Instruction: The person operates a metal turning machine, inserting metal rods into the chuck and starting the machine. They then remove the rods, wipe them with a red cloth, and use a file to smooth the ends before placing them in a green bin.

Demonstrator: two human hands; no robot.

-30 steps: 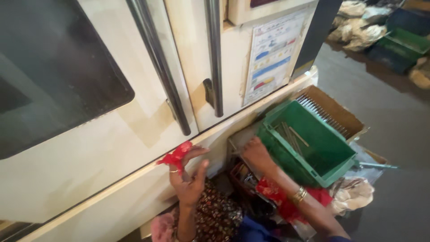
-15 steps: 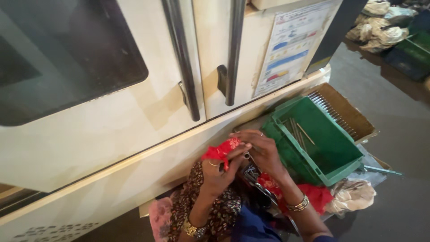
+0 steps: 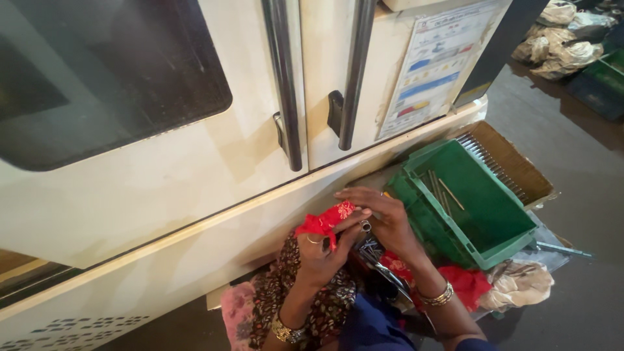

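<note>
My left hand (image 3: 323,252) holds a red patterned cloth (image 3: 325,221) bunched between thumb and fingers. My right hand (image 3: 383,218) meets it from the right, its fingertips pinching a small metal piece (image 3: 366,225) against the cloth. Both hands sit close together just in front of a cream machine cabinet (image 3: 162,188). A green plastic crate (image 3: 471,205) stands right of my right hand, with a few thin metal rods (image 3: 442,192) lying inside.
The cabinet has a dark window (image 3: 97,71), two black vertical door handles (image 3: 286,84) and a printed chart (image 3: 432,65). A brown cardboard box (image 3: 513,162) holds many rods behind the crate. Rags (image 3: 517,286) lie beside it; heaps of cloth (image 3: 562,39) lie on the floor far right.
My right hand left the green crate and came to the left hand. The left hand rose with the red cloth, and both now meet over it.
</note>
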